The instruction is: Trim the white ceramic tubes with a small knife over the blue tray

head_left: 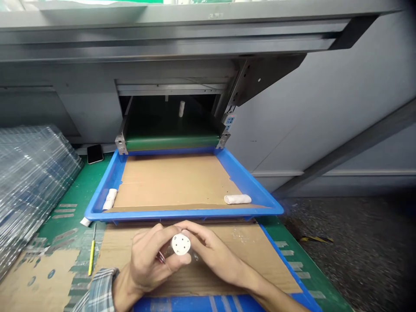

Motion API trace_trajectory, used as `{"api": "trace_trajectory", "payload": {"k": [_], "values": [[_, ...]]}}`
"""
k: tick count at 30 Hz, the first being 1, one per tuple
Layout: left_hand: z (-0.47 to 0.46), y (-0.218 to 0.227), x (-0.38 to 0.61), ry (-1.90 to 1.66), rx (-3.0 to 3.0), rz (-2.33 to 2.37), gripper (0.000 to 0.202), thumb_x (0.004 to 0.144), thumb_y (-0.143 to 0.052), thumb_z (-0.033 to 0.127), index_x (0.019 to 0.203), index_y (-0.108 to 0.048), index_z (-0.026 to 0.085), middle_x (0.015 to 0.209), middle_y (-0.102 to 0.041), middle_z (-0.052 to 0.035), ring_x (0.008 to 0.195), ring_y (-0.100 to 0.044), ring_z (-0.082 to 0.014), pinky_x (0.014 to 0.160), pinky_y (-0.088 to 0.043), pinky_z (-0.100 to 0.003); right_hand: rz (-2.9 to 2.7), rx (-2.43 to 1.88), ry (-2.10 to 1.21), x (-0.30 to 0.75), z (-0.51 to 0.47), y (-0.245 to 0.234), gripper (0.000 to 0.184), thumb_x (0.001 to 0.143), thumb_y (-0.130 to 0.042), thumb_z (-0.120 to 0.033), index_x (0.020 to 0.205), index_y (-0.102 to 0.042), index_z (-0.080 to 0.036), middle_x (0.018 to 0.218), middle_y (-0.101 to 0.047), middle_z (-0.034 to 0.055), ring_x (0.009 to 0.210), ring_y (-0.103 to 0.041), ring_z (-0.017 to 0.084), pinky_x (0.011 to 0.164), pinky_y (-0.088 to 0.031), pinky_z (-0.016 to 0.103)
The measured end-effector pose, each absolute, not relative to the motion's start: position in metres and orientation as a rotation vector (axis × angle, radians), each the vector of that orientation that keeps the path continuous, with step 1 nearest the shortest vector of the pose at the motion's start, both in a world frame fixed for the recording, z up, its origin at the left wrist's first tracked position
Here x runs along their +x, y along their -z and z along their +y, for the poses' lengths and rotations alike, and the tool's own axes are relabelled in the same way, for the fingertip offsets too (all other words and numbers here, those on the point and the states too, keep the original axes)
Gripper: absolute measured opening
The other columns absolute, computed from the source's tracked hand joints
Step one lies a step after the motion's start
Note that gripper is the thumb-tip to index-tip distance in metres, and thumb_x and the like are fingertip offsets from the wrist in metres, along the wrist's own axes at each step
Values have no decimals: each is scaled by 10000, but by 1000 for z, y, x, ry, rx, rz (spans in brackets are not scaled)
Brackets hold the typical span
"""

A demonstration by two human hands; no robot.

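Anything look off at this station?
The upright white cylinder on the green conveyor belt looks odd: two similar pieces lie flat in the blue tray. A white scrap also pokes from under the tray's corner.

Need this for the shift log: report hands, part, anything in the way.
Left hand, right hand holding white capped cylinder. Yellow-handled screwdriver beside left hand. Blue tray just ahead.
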State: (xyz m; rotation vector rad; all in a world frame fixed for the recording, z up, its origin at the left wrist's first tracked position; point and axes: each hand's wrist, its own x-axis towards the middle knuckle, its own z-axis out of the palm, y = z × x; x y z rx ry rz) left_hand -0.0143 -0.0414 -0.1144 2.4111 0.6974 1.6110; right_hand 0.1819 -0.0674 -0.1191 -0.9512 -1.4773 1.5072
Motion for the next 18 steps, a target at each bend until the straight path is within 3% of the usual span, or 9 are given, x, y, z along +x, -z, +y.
{"api": "trace_trajectory", "payload": {"k": [4, 9, 13, 16, 18], "values": [[-42, 113, -13, -1622, 2405, 681, 364, 1124, -532, 496, 1148, -655, 154, 649, -633, 12, 475, -515, -103, 459, -419, -211, -1491, -957, -1466, 183, -67, 120, 359, 1092, -582, -520, 1216, -742, -224, 1062, -783, 56, 840, -764, 186, 764, -671, 292], [-45, 114, -16, -1615, 2370, 622, 378, 1119, -535, 514, 1172, -649, 157, 649, -641, 12, 482, -532, -103, 454, -420, -208, -1526, -970, -1409, 183, -68, 118, 342, 1091, -599, -502, 1207, -748, -217, 1021, -797, 55, 867, -768, 183, 790, -661, 284], [-41, 117, -18, -1685, 2339, 544, 430, 1113, -513, 561, 1161, -664, 161, 719, -698, -31, 567, -661, -136, 533, -528, -232, -1592, -928, -1325, 187, -69, 120, 303, 1054, -679, -498, 1131, -774, -221, 983, -825, 49, 897, -799, 194, 816, -669, 275], [-44, 113, -17, -1695, 2229, 543, 428, 1101, -530, 577, 1117, -670, 173, 793, -761, -65, 669, -747, -167, 622, -608, -243, -1726, -958, -1151, 193, -74, 125, 248, 1061, -673, -473, 1020, -782, -254, 754, -786, -10, 680, -776, 164, 658, -655, 208], [-57, 108, -17, -1688, 2119, 647, 453, 1084, -554, 598, 1118, -694, 169, 758, -763, -54, 588, -711, -148, 567, -595, -225, -1839, -1005, -878, 193, -75, 129, 190, 1062, -678, -442, 1012, -779, -289, 657, -726, -46, 548, -710, 137, 521, -595, 170]]}}
